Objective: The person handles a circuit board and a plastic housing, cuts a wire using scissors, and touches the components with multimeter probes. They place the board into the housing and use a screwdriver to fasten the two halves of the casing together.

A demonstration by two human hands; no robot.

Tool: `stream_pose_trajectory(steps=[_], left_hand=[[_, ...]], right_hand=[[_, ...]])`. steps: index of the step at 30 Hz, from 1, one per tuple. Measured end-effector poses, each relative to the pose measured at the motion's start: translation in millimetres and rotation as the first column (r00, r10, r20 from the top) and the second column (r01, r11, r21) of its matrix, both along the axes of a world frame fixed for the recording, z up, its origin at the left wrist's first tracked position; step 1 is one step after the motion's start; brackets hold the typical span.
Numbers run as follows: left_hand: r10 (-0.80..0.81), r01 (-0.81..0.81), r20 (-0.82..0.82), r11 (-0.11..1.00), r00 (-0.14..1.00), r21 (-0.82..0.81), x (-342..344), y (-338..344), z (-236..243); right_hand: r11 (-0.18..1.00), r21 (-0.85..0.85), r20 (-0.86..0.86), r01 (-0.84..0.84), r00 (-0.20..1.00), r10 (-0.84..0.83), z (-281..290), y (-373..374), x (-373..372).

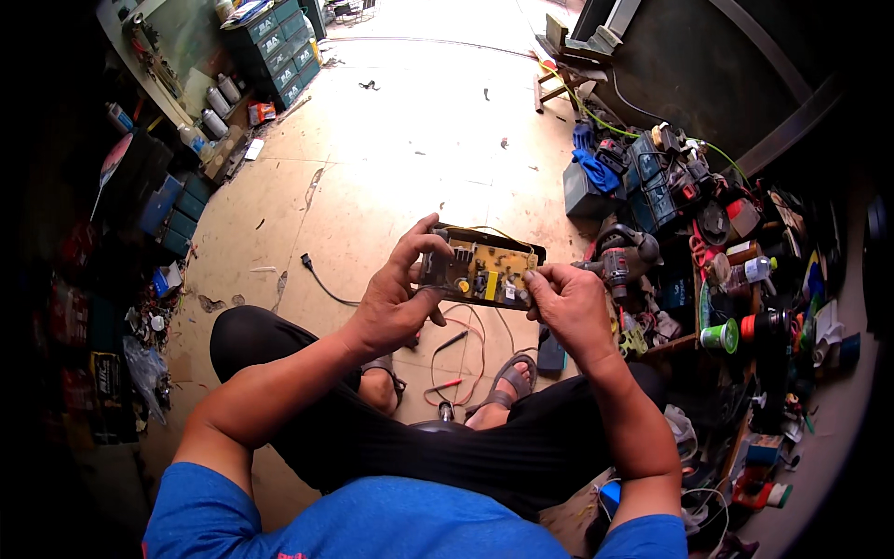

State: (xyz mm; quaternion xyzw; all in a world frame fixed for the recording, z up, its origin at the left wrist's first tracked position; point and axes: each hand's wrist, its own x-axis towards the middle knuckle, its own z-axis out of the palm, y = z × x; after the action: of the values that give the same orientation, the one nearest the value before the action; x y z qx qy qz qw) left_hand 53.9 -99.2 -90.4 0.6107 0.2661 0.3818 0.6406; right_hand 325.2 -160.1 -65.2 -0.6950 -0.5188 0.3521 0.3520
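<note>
Between my two hands, above my lap, is an opened black case with a tan circuit board (491, 270) inside it, bearing a yellow block, dark heat sinks and small parts. My left hand (399, 291) grips its left end, thumb in front and fingers round the far side. At the right end my right hand (570, 303) pinches the board's edge between thumb and fingers. A thin yellow wire (480, 229) runs along the far edge. Below, on the floor between my feet, lie a black test probe (453, 341) and a red test probe (445, 385) with looped leads.
A black power plug (306, 262) with its cord lies on the floor to the left. A power drill (622, 258) and heaped tools and bottles crowd the right side. Stacked green boxes (273, 48) and spray cans (215, 122) stand at the far left.
</note>
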Motion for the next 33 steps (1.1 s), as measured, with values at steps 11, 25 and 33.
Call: stream_pose_trajectory(steps=[11, 25, 33], left_hand=[[0.024, -0.019, 0.041, 0.994, 0.999, -0.105, 8.9, -0.2, -1.7], [-0.028, 0.043, 0.085, 0.980, 0.996, -0.192, 4.8, -0.4, 0.6], [-0.059, 0.075, 0.106, 0.985, 0.993, -0.156, 5.9, 0.5, 0.9]], right_hand=[[0.926, 0.346, 0.590, -0.154, 0.802, -0.087, 20.4, -9.2, -3.7], [0.727, 0.439, 0.495, -0.529, 0.817, 0.296, 27.1, -2.7, -4.6], [0.750, 0.400, 0.497, -0.527, 0.812, 0.306, 26.9, -1.4, 0.5]])
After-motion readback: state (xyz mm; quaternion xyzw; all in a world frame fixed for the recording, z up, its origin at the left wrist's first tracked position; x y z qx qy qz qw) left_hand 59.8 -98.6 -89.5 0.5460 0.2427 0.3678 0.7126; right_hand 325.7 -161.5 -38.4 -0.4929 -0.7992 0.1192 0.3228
